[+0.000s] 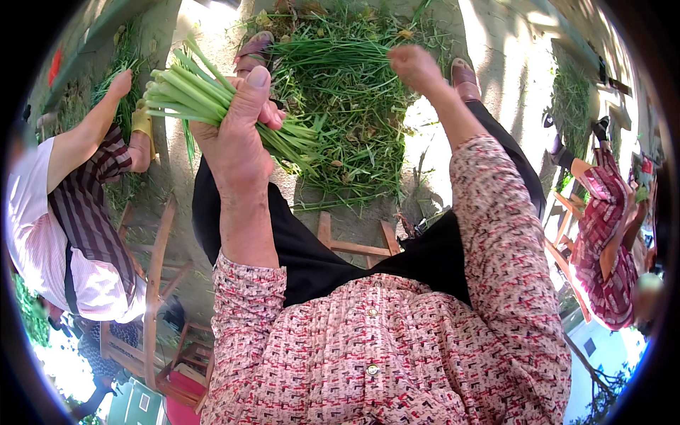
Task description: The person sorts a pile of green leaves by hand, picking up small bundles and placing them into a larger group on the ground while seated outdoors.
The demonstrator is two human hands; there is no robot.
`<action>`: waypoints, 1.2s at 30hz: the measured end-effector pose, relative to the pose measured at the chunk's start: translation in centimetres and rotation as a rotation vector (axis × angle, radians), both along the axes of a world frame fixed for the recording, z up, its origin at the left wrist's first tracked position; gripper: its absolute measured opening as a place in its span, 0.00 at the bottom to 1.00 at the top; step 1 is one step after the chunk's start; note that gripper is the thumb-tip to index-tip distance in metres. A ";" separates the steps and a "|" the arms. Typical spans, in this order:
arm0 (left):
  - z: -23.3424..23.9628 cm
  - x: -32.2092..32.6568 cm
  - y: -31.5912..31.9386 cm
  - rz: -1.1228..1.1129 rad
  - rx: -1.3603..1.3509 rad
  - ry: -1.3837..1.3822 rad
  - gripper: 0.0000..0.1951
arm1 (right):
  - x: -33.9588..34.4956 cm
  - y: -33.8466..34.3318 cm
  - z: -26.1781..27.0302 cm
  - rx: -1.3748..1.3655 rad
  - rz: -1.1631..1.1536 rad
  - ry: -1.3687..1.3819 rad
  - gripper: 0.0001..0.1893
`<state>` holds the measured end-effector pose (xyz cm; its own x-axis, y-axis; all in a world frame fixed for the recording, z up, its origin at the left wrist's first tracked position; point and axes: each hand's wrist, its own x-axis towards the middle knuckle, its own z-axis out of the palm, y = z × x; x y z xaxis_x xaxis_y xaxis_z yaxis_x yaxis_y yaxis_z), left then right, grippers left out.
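Note:
My left hand (234,127) is closed around a bunch of thin green stalks (191,93) that look like garlic chives. Pale, thick ends fan out on the left of the fist, and greener ends stick out on its right. Between my feet a heap of loose green leaves and trimmings (350,127) covers the ground. Along its far side lies a band of long, roughly parallel green blades (329,53). My right hand (417,66), blurred, is at the right end of that band with its fingers curled. Whether it grips any blades cannot be made out.
A wooden stool (358,248) shows below my black trousers. At left sits a person in striped clothes (90,196), beside a wooden chair frame (159,239) and more greens (125,58). Another seated person (605,234) is at right, near another strip of greens (571,106).

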<state>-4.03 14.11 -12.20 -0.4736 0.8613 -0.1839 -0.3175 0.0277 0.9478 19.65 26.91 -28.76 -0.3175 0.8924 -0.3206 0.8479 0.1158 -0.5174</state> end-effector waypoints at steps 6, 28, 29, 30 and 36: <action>0.7 -0.4 -0.5 0.011 -0.023 -0.039 0.11 | 1.8 -4.6 -7.5 -0.128 0.253 -0.382 0.14; 0.8 -1.1 -1.6 -0.030 -0.073 -0.088 0.07 | 0.5 -4.8 1.7 -0.661 -0.170 0.695 0.05; 0.4 -1.2 -1.9 -0.045 -0.059 -0.065 0.08 | 0.0 -5.4 4.4 -0.635 -0.170 0.700 0.05; 0.2 -1.0 -2.3 -0.064 -0.036 -0.059 0.08 | -0.2 -6.1 6.6 -0.602 -0.176 0.702 0.06; 2.5 1.3 -6.4 -0.245 0.051 0.013 0.06 | 2.0 -11.4 16.1 -0.442 -0.073 0.788 0.03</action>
